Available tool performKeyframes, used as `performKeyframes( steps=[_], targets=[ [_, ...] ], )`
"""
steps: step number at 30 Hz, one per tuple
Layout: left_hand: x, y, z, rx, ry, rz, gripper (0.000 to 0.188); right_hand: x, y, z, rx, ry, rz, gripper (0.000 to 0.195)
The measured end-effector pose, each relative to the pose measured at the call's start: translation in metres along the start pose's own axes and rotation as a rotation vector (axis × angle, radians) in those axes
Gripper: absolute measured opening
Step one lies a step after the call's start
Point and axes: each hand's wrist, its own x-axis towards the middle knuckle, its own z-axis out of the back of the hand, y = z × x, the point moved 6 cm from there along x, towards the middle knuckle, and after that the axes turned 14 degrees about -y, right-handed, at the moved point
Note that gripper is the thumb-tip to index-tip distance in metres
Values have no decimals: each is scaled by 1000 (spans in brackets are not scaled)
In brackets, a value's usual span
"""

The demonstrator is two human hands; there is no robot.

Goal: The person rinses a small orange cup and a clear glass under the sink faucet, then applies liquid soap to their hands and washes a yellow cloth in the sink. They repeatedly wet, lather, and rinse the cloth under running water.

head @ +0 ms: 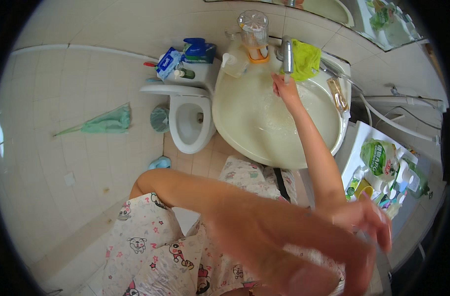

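Under the spout of the chrome faucet (pixel 287 55) is my right hand (pixel 285 88), its fingers curled loosely, with nothing visible in them. Water runs from the spout onto this hand, over the cream-coloured washbasin (pixel 262 111). My left hand (pixel 302 236) looms large and blurred near the camera, across my body beside my right upper arm. Its fingers are bent; printed pyjama fabric (pixel 238 272) shows around it, and whether it grips any is unclear. A yellow-green cloth (pixel 306 60) lies behind the faucet. A clear pump bottle (pixel 234 63) stands on the basin's left rim.
Left of the basin stands a toilet (pixel 189 122), with packs on its tank and a small lined bin (pixel 159 119) beside it. At right, a white surface (pixel 352 162) holds several bottles and a green refill pouch (pixel 378 157). A clear ribbed cup (pixel 253 27) is behind the basin.
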Motion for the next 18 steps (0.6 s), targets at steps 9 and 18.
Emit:
performKeyframes(
  steps=[9, 18],
  targets=[
    [-20, 68, 260, 213, -1350, 312, 29, 1, 8, 60, -119, -745, 144, 36],
    [25, 91, 347, 385, -1383, 185, 41, 25, 13, 88, -30, -617, 25, 31]
  ],
)
